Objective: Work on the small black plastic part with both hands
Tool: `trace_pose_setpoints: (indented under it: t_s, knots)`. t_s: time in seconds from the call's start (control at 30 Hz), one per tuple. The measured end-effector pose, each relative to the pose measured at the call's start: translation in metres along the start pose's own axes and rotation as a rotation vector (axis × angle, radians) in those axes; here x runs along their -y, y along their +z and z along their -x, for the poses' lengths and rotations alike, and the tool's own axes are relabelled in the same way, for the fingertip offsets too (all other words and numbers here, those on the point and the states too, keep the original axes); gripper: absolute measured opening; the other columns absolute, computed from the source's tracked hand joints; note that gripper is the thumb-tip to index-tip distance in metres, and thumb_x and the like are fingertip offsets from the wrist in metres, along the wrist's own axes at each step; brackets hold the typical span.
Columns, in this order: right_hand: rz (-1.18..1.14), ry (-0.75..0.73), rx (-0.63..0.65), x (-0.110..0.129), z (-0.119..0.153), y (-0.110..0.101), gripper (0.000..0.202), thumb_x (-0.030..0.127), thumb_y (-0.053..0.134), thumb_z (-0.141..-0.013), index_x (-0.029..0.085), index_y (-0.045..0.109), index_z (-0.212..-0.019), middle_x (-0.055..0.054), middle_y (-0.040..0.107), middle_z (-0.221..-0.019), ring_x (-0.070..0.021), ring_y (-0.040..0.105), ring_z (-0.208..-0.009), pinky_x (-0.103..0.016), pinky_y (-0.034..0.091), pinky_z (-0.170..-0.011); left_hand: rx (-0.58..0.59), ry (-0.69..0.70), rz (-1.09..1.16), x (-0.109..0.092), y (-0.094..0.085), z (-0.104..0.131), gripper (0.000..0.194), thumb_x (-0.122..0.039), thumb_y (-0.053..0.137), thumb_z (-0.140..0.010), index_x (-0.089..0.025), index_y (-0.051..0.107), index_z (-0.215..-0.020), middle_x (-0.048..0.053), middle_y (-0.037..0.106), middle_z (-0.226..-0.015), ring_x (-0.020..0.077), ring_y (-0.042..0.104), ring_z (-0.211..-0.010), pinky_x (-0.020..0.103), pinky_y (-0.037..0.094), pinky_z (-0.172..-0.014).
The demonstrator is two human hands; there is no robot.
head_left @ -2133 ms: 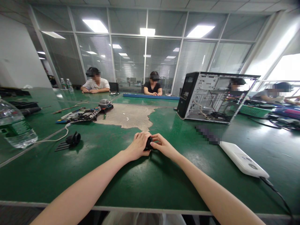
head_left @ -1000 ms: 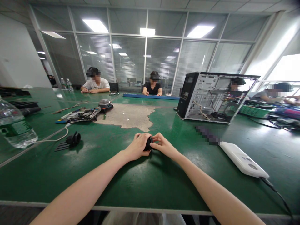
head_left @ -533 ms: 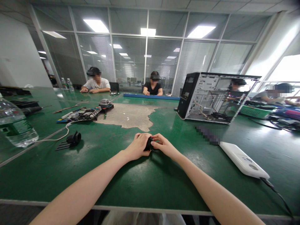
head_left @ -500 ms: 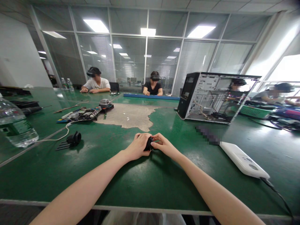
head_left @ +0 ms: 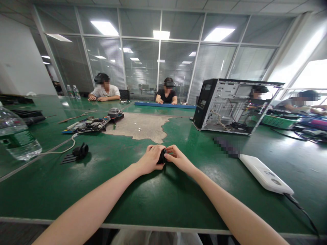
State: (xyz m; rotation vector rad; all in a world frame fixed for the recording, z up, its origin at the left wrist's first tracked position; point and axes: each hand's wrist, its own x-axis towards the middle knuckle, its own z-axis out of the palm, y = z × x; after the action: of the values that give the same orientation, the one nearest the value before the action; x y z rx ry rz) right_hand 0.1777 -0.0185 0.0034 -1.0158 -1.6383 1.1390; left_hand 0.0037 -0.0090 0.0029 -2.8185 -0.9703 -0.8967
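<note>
Near the middle of the green table (head_left: 143, 207), my left hand (head_left: 151, 159) is wrapped round a small black part (head_left: 161, 157). Its fingers hide most of the part, so I cannot tell its exact kind. From the other side, my right hand (head_left: 177, 157) pinches the part's right edge between thumb and fingers. Off to the left lies another black piece (head_left: 79, 151), with a round end and several flat prongs, touched by neither hand.
A circuit board (head_left: 88, 124) and a fan-like cooler (head_left: 115, 113) lie back left, behind a water bottle (head_left: 19, 136). An open computer case (head_left: 230, 105) stands back right. Nearer is a white device (head_left: 267, 173) with a black cable. Several people sit around the table.
Both hands keep their hold on the black part in almost the same place. My right fingers and the part have shifted very slightly.
</note>
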Motion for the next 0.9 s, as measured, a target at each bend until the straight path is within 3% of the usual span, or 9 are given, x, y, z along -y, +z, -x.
trace_pose_setpoints:
  t_s: [0.17,0.33,0.63,0.77,0.9]
  knots:
    - [0.013,0.034,0.028,0.002,0.001,-0.001,0.032,0.039,0.061,-0.07,0.02,0.048,-0.092,-0.003,0.053,-0.092,-0.014,0.056,-0.078,-0.035,0.048,-0.074,-0.001,-0.012,0.003,-0.001,-0.001,0.0,0.058,-0.021,0.059,-0.066,-0.02,0.03,-0.117,0.008,0.048,-0.113,0.0244,0.045,-0.105,0.04,0.027,-0.091]
    - [-0.01,-0.075,0.097,0.013,0.006,-0.001,0.034,0.031,0.068,-0.064,0.022,0.045,-0.086,-0.001,0.054,-0.089,-0.0154,0.055,-0.087,-0.034,0.046,-0.079,0.005,-0.025,0.016,-0.001,0.0,-0.001,0.059,-0.02,0.059,-0.065,-0.02,0.03,-0.116,0.007,0.049,-0.112,0.0241,0.045,-0.104,0.04,0.027,-0.091]
    - [-0.045,-0.024,0.045,0.004,0.002,0.001,0.031,0.04,0.061,-0.07,0.021,0.045,-0.088,-0.001,0.055,-0.087,-0.0134,0.056,-0.074,-0.032,0.047,-0.069,0.004,-0.021,0.008,-0.002,-0.001,0.0,0.057,-0.02,0.058,-0.065,-0.019,0.031,-0.115,0.007,0.048,-0.112,0.0234,0.044,-0.105,0.039,0.027,-0.091]
    - [-0.003,0.011,0.013,0.0,0.0,0.0,0.032,0.039,0.062,-0.07,0.02,0.047,-0.091,-0.003,0.055,-0.092,-0.0146,0.056,-0.082,-0.034,0.047,-0.074,0.009,-0.017,0.0,-0.002,-0.002,-0.001,0.057,-0.02,0.058,-0.065,-0.018,0.031,-0.115,0.008,0.048,-0.112,0.0237,0.044,-0.106,0.039,0.027,-0.091]
    - [-0.006,-0.034,0.065,0.004,0.001,-0.002,0.029,0.034,0.064,-0.069,0.02,0.049,-0.089,-0.002,0.054,-0.094,-0.015,0.055,-0.087,-0.034,0.047,-0.08,0.007,-0.022,0.005,-0.002,-0.001,0.0,0.059,-0.02,0.059,-0.064,-0.019,0.031,-0.116,0.008,0.048,-0.113,0.0241,0.044,-0.106,0.04,0.027,-0.091]
